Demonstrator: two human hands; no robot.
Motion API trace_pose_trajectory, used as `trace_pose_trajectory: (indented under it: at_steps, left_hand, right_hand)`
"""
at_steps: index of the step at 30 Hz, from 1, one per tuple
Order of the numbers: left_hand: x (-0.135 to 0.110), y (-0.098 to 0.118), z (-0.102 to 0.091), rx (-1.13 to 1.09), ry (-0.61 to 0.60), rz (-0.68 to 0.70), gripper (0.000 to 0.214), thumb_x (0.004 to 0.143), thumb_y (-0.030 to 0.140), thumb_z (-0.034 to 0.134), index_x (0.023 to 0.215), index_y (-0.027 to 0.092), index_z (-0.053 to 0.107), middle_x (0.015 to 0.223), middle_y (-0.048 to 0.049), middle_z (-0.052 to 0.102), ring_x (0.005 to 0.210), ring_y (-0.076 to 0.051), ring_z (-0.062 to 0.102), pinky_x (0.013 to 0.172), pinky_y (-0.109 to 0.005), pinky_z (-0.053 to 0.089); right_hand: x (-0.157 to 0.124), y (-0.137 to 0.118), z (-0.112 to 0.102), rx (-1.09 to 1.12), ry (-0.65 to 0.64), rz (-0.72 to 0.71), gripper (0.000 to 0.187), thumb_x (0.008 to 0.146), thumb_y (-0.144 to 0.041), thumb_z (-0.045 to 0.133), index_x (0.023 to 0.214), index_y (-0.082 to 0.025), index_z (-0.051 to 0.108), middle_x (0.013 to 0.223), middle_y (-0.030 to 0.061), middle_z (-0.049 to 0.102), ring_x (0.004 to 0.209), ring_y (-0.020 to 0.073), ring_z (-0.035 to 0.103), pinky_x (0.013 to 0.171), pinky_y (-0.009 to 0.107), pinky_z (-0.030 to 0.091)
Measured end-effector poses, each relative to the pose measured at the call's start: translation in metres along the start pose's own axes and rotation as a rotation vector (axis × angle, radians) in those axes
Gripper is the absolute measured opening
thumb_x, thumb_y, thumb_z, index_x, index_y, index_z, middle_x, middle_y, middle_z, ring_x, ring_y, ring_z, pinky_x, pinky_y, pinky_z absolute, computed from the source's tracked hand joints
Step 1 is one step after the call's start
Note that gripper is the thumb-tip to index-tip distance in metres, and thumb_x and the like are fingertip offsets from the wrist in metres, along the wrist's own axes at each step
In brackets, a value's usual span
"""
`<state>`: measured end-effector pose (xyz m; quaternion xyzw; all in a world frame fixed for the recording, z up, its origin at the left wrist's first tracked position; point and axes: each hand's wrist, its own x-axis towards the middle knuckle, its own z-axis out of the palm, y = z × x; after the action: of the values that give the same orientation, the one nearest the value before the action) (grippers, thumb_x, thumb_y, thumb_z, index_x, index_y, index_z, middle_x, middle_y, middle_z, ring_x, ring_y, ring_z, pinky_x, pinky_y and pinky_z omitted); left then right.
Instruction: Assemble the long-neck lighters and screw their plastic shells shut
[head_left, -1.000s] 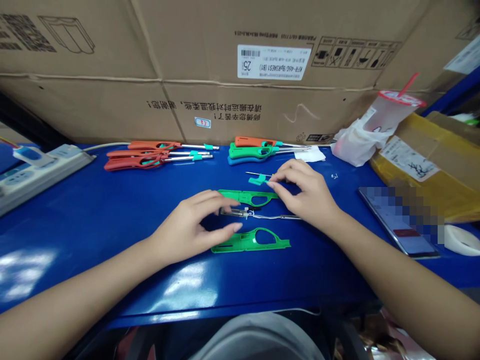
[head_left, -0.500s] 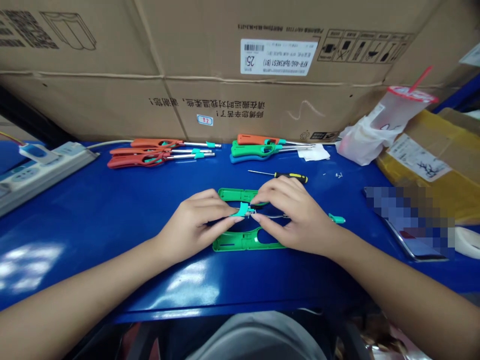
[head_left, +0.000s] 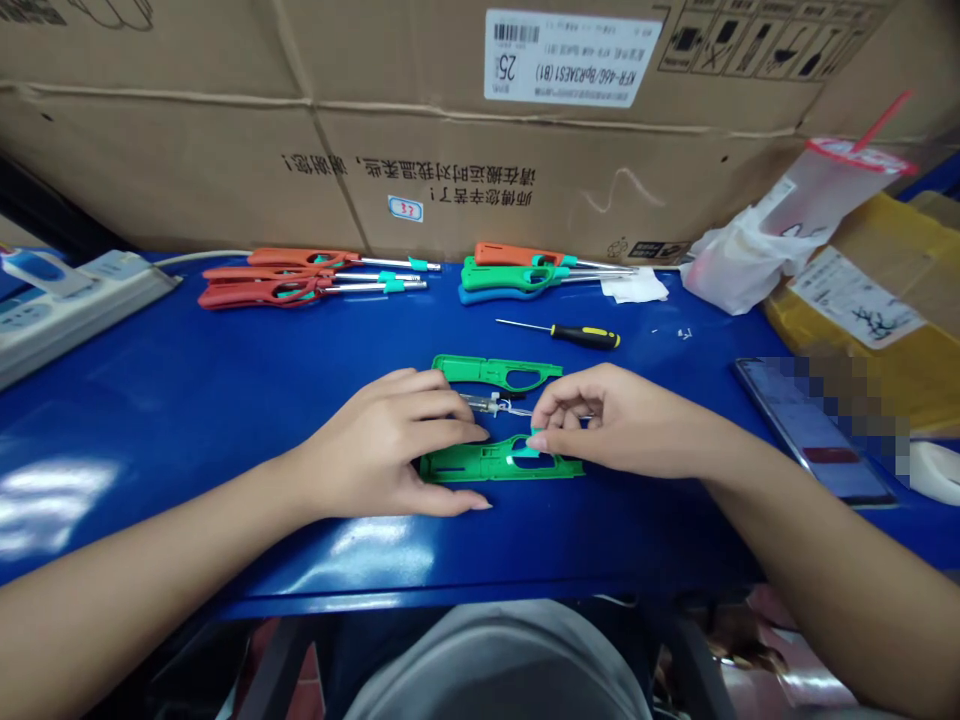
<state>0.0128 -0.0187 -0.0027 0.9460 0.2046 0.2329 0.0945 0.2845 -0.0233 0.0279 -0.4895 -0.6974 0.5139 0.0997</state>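
Observation:
Two green half-shells of a long-necked gas lighter lie on the blue table, an upper half (head_left: 480,371) and a lower half (head_left: 469,466). Between them rests the lighter's clear inner tank and igniter part (head_left: 481,403), with thin wires running right; its left end is hidden behind my fingers. My left hand (head_left: 386,440) is open, thumb and fingers apart, over the left end of the lower half-shell. A small teal trigger (head_left: 534,446) is pinched between the thumb and fingers of my right hand (head_left: 622,420), above the lower half's finger loop.
Several red-orange lighters (head_left: 262,290) lie at the back left. Orange, green and blue lighters (head_left: 510,275) are stacked behind the screwdriver (head_left: 585,336). At right are a phone (head_left: 817,440), a bagged drink cup (head_left: 795,220) and a yellow-taped box (head_left: 885,290). A power strip (head_left: 82,300) stands left.
The teal trigger has come away from the inner part and moved right and nearer me in my right hand. My left hand has let go and spread. The view has tilted down slightly.

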Motion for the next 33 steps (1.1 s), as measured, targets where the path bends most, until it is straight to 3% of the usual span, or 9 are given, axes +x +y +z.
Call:
trace_pose_trajectory:
  at_steps: [5,15,22,33]
  left_hand:
    - [0.0000,0.0014,0.0044,-0.012,-0.062,-0.010,0.035,0.091,0.046,0.078,0.114,0.019,0.075,0.099,-0.0048,0.079,0.090,-0.022,0.070,0.080,-0.036,0.050]
    - [-0.0020,-0.0031,0.0081,-0.069,-0.108,-0.047,0.026,0.098,0.037,0.072,0.116,0.018,0.075,0.098,-0.0053,0.076,0.090,-0.021,0.070,0.082,-0.034,0.052]
    - [-0.0023,-0.0042,0.0079,-0.085,-0.126,-0.055,0.029,0.098,0.038,0.072,0.116,0.016,0.075,0.098,-0.0064,0.074,0.091,-0.022,0.071,0.082,-0.034,0.053]
    - [-0.0019,-0.0049,0.0079,-0.106,-0.134,-0.042,0.029,0.099,0.036,0.071,0.118,0.015,0.074,0.100,-0.0069,0.074,0.095,-0.022,0.071,0.083,-0.034,0.054]
  right_hand:
    - [0.0004,0.0005,0.0027,-0.100,-0.041,0.072,0.020,0.086,-0.040,0.073,0.082,-0.020,0.074,0.062,-0.0037,0.060,0.053,0.0095,0.046,0.047,0.025,0.032]
    - [-0.0006,0.0049,0.0012,-0.120,-0.116,0.122,0.035,0.089,-0.053,0.071,0.083,-0.019,0.073,0.070,-0.0002,0.070,0.060,0.0120,0.057,0.053,0.026,0.040]
    - [-0.0039,0.0020,0.0057,-0.249,-0.027,0.078,0.030,0.091,-0.049,0.068,0.083,-0.022,0.073,0.064,-0.0041,0.061,0.057,0.0107,0.049,0.050,0.026,0.034]
    - [-0.0039,0.0045,0.0009,-0.237,-0.051,0.053,0.028,0.093,-0.047,0.067,0.082,-0.021,0.070,0.063,-0.0051,0.057,0.057,0.0099,0.045,0.051,0.026,0.033]
